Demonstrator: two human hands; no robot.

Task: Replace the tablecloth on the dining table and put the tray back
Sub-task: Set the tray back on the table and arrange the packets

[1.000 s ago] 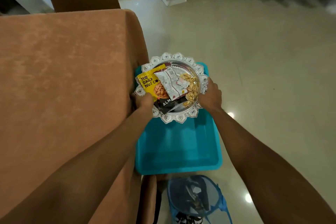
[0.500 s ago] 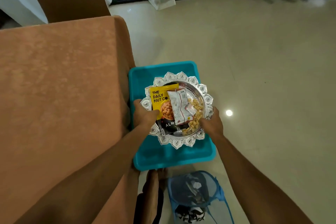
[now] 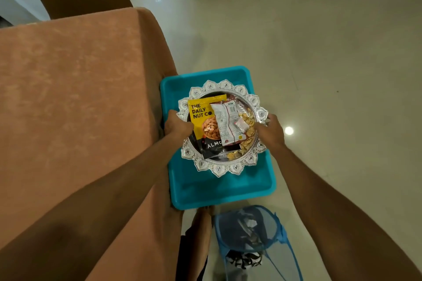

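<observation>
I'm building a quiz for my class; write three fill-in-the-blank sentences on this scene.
The yellow packet on the ornate round silver tray reads THE DAILY ____ CO.
Counting the left hand and right hand, ____ hands grip the tray.
The blue mesh hamper stands on the ____.
Missing: NUT, two, floor.

Both arms reach to frame centre — left hand [image 3: 177, 125] and right hand [image 3: 271, 131] grip opposite rims of the silver tray [image 3: 219, 170].

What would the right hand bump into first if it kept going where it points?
The right hand grips the rim of the silver tray. Pushing on toward the middle, it would probably hit the loose nuts first, though depth is unclear.
</observation>
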